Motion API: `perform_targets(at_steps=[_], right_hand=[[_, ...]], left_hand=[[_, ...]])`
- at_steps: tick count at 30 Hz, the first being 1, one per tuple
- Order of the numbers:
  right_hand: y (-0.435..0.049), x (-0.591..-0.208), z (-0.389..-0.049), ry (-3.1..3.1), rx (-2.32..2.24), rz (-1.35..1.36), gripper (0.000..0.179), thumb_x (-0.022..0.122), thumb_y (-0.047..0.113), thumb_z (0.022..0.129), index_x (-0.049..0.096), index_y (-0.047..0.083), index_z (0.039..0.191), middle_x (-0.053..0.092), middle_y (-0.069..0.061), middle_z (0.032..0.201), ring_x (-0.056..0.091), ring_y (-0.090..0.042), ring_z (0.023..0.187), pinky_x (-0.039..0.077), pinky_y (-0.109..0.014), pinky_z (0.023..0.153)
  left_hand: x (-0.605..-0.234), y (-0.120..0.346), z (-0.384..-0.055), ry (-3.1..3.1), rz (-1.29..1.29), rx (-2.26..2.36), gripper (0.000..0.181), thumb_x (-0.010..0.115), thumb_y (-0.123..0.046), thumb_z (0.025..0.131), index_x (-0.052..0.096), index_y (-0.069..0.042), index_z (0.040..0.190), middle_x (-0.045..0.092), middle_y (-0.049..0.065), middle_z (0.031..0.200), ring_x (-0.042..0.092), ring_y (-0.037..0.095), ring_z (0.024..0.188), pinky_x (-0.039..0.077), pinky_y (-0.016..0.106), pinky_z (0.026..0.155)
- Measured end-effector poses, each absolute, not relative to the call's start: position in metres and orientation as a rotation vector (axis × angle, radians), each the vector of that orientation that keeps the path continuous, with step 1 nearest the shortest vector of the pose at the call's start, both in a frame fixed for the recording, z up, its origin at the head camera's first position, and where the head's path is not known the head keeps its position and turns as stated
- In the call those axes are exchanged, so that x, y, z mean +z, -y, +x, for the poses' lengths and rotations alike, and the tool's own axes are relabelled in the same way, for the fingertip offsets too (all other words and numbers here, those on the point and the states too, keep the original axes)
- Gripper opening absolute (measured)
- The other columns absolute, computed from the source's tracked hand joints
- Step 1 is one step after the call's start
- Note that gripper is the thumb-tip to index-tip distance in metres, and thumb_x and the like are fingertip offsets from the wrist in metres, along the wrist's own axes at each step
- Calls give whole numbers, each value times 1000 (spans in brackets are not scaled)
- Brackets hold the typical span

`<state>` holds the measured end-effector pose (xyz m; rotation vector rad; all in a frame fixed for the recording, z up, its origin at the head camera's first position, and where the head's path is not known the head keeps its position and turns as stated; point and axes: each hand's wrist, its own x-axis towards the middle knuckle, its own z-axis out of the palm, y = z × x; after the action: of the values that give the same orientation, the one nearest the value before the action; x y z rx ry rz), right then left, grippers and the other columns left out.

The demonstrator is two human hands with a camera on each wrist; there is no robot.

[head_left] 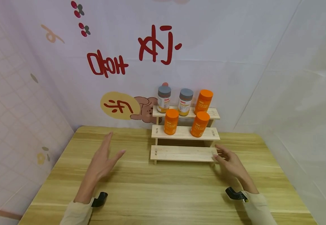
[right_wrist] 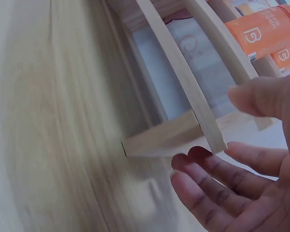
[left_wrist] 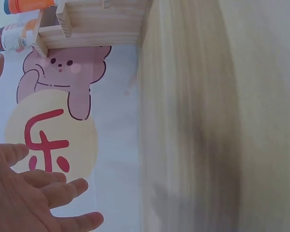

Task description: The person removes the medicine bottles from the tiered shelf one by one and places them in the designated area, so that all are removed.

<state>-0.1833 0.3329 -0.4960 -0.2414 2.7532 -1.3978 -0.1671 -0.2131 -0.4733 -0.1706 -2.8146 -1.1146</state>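
Note:
A three-step wooden rack stands on the table with its lowest step bare. Two orange bottles sit on the middle step. On the top step are two clear bottles with grey caps and one orange bottle. My right hand is at the right end of the lowest step, fingertips right by the plank's end in the right wrist view, thumb spread apart from them. Left of the rack, my left hand hovers over the table, fingers straight, thumb spread, holding nothing.
The wood-grain table reaches back to a white cloth backdrop with red characters and a cartoon bear. Further cloth walls rise along the left and right sides. A black wrist camera sits on each wrist.

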Motion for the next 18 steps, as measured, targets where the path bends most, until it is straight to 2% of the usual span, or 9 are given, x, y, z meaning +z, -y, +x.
perform_targets(at_steps=[2,5,7,10,13,18], right_hand=[[-333,-501,-185,-2713,-1457,-223,58,62,27,104,45,3,153,61,-25,139,68,-23,116,53,-15,88],[-333,-504,-186,-2656,-1538,-168,57,64,27,103,47,5,153,62,-24,134,67,-4,107,56,-17,86],[-333,-505,-186,-2625,-1585,-128,57,66,25,102,48,6,152,62,-25,131,66,1,101,59,-20,84],[-334,-507,-186,-2584,-1640,-86,56,67,19,101,48,5,152,61,-26,127,66,1,96,61,-25,82],[-334,-507,-187,-2529,-1695,-52,56,66,14,101,46,2,152,61,-24,126,66,-2,95,62,-28,83],[-336,-508,-188,-2482,-1721,-17,59,67,15,100,44,-1,152,64,-21,126,66,-3,97,61,-27,84]], left_hand=[[-472,211,-169,2807,-176,-1118,97,59,-63,97,0,-30,166,8,10,174,20,46,156,25,74,117],[-470,208,-172,2792,-176,-1117,97,60,-62,97,1,-30,166,11,8,174,22,44,156,26,72,118],[-467,206,-173,2781,-180,-1119,96,60,-62,97,0,-32,166,11,7,174,23,44,156,26,72,117],[-462,203,-177,2756,-186,-1137,93,59,-62,97,1,-37,165,14,5,173,26,44,155,28,73,116],[-458,200,-180,2740,-174,-1166,91,58,-64,97,1,-42,164,21,9,172,31,44,152,29,75,114],[-453,195,-185,2706,-149,-1230,88,58,-63,97,3,-44,163,28,11,169,37,41,150,32,76,111]])
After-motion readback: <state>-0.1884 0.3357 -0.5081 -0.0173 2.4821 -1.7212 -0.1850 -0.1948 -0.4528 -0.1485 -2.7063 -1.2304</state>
